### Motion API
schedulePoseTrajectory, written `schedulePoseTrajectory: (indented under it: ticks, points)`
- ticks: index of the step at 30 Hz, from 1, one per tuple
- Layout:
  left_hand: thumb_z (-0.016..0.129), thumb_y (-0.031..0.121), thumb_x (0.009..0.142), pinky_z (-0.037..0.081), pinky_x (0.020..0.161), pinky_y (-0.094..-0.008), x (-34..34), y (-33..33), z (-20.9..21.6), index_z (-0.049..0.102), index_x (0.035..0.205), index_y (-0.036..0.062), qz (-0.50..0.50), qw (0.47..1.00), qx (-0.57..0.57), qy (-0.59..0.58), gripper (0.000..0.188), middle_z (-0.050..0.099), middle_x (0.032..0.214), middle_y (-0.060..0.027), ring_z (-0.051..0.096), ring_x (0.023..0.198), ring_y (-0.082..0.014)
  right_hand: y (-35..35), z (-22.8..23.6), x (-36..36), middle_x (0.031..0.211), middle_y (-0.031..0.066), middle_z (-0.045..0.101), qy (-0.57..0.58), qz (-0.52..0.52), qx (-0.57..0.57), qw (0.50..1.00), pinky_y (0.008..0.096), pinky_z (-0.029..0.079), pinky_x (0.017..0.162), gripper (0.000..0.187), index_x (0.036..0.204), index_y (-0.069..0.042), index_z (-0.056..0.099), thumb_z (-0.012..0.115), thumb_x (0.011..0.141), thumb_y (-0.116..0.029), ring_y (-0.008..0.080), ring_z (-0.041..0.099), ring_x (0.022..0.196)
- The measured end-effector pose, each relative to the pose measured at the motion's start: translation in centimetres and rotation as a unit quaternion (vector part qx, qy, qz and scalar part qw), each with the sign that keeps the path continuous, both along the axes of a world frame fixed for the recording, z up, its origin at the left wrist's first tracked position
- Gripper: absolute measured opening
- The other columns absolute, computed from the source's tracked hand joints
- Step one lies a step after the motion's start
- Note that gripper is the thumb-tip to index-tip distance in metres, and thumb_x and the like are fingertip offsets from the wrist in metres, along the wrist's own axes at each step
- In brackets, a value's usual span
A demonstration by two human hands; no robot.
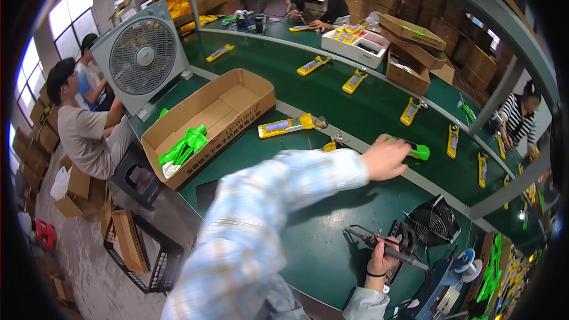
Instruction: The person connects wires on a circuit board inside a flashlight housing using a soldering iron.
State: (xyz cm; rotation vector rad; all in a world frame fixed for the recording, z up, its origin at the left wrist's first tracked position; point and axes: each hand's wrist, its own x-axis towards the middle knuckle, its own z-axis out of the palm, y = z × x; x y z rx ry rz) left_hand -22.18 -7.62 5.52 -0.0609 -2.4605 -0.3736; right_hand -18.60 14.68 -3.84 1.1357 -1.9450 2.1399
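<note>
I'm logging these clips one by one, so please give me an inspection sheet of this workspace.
Surface: green worktop, beside a green conveyor belt carrying yellow housings.
Job's things: green flashlight-shaped housing at the left hand; soldering iron in the right hand; cardboard carton with green parts inside.
Clutter: black square fan and white spool, both on the right.
Hands: left stretched out to the green housing, its grip partly hidden; right closed around the iron.
Cables: dark cables at lower right, routes unclear.
Surroundings: grey box fan beyond the carton; a co-worker across the belt; people seated at left.
</note>
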Motion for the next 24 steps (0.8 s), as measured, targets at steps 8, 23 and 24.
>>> schedulePoseTrajectory:
  ticks: [8,23,24]
  points:
    - [0.053,0.018,0.074,0.030,0.089,-0.0407,22.0,4.0,-7.0,0.044,0.105,0.0022,-0.086,0.974,0.046,-0.206,0.036,0.043,0.108,-0.0158,0.039,0.106,-0.0317,-0.6,-1.4,-0.1,0.070,0.0082,0.057,-0.085,-0.026,-0.043,0.995,0.0271,0.043,0.062,0.006,0.074,0.000,0.060,0.058,0.072,-0.006,0.0168,0.055,0.067]
    - [0.051,0.013,0.070,0.025,0.095,-0.0464,21.1,3.9,-8.0,0.044,0.112,0.0029,-0.089,0.957,0.023,-0.274,0.043,0.041,0.116,-0.0151,0.033,0.115,-0.0344,-0.7,-0.1,-0.9,0.068,0.0084,0.055,-0.006,-0.011,-0.011,1.000,0.0254,0.041,0.054,0.012,0.077,0.002,0.057,0.057,0.073,-0.009,0.0158,0.052,0.058]
    - [0.051,0.013,0.070,0.025,0.095,-0.0464,21.1,3.9,-8.0,0.044,0.112,0.0029,-0.080,0.958,0.026,-0.275,0.043,0.041,0.116,-0.0151,0.033,0.115,-0.0344,-0.7,0.0,-0.9,0.067,0.0084,0.055,0.001,-0.011,-0.008,1.000,0.0252,0.041,0.054,0.012,0.077,0.002,0.058,0.057,0.073,-0.009,0.0157,0.052,0.058]
